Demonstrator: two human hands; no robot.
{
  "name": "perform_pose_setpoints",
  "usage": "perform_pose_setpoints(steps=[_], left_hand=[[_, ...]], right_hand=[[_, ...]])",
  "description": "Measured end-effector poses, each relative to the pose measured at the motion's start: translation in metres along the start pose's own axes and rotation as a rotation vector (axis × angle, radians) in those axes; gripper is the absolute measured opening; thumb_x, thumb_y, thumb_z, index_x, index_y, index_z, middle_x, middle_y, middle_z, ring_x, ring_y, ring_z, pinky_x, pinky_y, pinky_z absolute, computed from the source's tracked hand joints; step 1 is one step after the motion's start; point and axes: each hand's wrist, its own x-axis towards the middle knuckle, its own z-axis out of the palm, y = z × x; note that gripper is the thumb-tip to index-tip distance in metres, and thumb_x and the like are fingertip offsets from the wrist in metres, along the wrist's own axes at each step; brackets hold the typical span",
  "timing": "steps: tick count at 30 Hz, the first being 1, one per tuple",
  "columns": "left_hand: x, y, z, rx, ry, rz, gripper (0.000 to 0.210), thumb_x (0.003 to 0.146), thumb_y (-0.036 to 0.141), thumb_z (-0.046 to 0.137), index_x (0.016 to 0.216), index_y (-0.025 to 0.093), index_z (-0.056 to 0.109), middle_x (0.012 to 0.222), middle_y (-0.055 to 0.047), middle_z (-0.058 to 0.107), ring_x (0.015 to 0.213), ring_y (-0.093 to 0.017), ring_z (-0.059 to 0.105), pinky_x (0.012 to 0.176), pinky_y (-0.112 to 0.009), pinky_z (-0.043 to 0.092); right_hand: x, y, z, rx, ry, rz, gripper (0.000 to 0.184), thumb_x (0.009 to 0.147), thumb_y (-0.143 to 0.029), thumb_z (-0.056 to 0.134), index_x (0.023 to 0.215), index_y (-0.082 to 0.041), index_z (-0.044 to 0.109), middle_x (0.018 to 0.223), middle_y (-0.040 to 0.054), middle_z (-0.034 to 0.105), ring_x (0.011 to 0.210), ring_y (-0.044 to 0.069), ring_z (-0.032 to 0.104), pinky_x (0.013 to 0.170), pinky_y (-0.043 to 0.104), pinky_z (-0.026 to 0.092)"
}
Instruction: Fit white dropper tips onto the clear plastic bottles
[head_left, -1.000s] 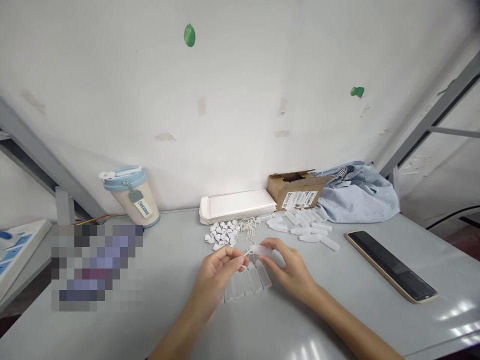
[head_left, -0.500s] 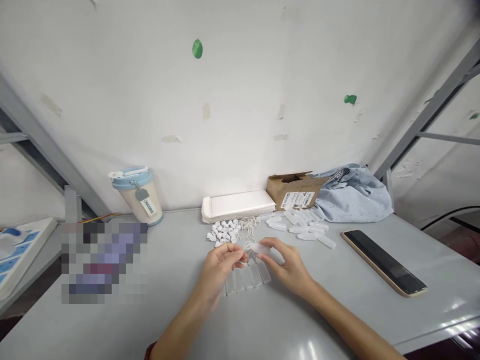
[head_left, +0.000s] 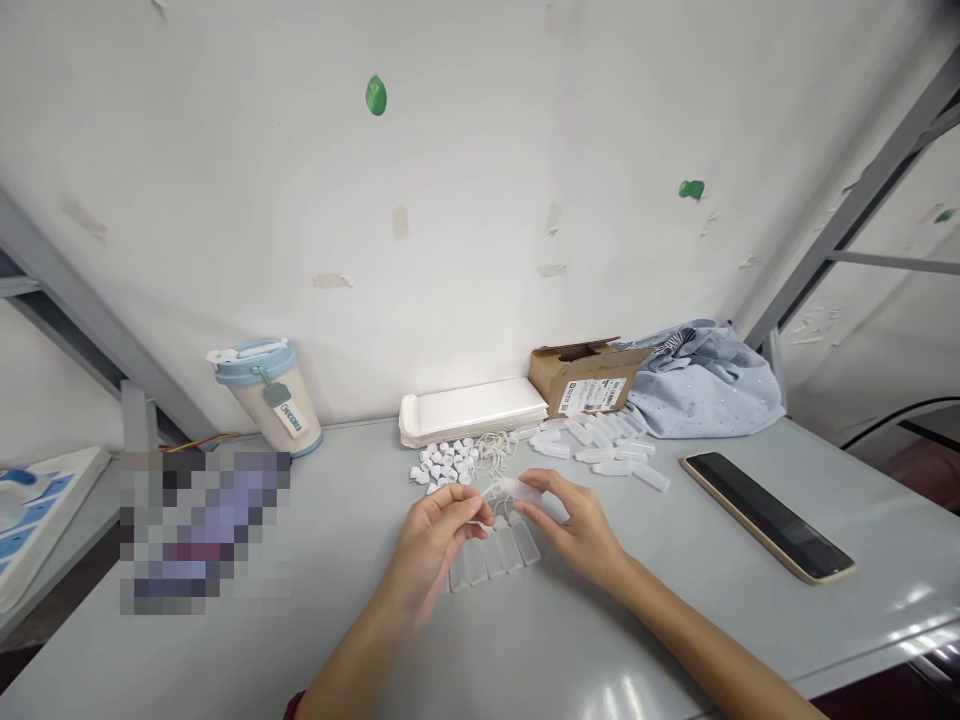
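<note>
My right hand (head_left: 574, 522) pinches a small translucent plastic bottle (head_left: 523, 490) lying nearly level, its neck to the left. Thumb and fingertips of my left hand (head_left: 442, 535) are closed on a thin white string (head_left: 490, 490) that runs to the bottle's neck. Under and in front of my hands, several similar bottles (head_left: 496, 555) lie side by side in a row, with string by their necks. Behind my left hand is a heap of small white caps (head_left: 448, 460). A bundle of loose white strings (head_left: 495, 452) lies beside the caps.
More translucent bottles (head_left: 615, 455) lie at the back right. Along the wall are a stack of white trays (head_left: 476, 410), a cardboard box (head_left: 559, 385) and a blue cloth (head_left: 705, 390). A phone (head_left: 765, 515) lies right, a tumbler (head_left: 277, 400) stands left, near a blurred-out patch (head_left: 210, 530).
My left fingers have drawn slightly left, and the string between them and the bottle's neck looks straighter. My right hand keeps its hold on the bottle. The view has shifted a little.
</note>
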Motion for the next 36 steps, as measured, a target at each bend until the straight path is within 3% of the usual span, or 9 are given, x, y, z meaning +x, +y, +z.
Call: perform_pose_setpoints(steps=[18,26,30,36], left_hand=[[0.001,-0.003,0.002,0.074,0.018,-0.069,0.015,0.078,0.028,0.058,0.069,0.015,0.057,0.070,-0.002,0.057,0.074,-0.015,0.051,0.072,-0.028,0.039],[-0.003,-0.002,0.007,0.221,0.063,-0.066,0.019,0.076,0.036,0.059,0.075,0.018,0.056,0.063,0.002,0.055,0.065,-0.013,0.050,0.068,-0.026,0.039],[-0.004,-0.002,0.009,0.248,0.069,-0.052,0.023,0.076,0.038,0.060,0.086,0.018,0.056,0.061,0.004,0.056,0.060,-0.012,0.049,0.064,-0.024,0.039],[0.000,-0.005,0.007,0.287,0.084,-0.028,0.023,0.076,0.040,0.059,0.084,0.018,0.056,0.059,0.004,0.057,0.058,-0.011,0.051,0.061,-0.023,0.040]], right_hand=[[-0.002,-0.006,0.001,-0.025,-0.024,-0.063,0.018,0.085,-0.030,0.055,0.099,-0.018,0.057,0.084,0.0065,0.069,0.075,0.018,0.066,0.067,0.027,0.054],[-0.005,-0.003,0.003,0.011,-0.061,-0.171,0.031,0.088,-0.023,0.052,0.119,-0.020,0.052,0.091,0.0078,0.068,0.079,0.017,0.065,0.070,0.028,0.054],[-0.004,-0.005,0.002,0.060,-0.121,-0.203,0.033,0.089,-0.018,0.049,0.122,-0.022,0.052,0.092,0.0073,0.066,0.081,0.016,0.064,0.069,0.027,0.053],[-0.003,-0.008,0.000,0.087,-0.153,-0.228,0.037,0.089,-0.014,0.048,0.125,-0.024,0.050,0.099,0.0082,0.064,0.086,0.017,0.062,0.072,0.027,0.052]])
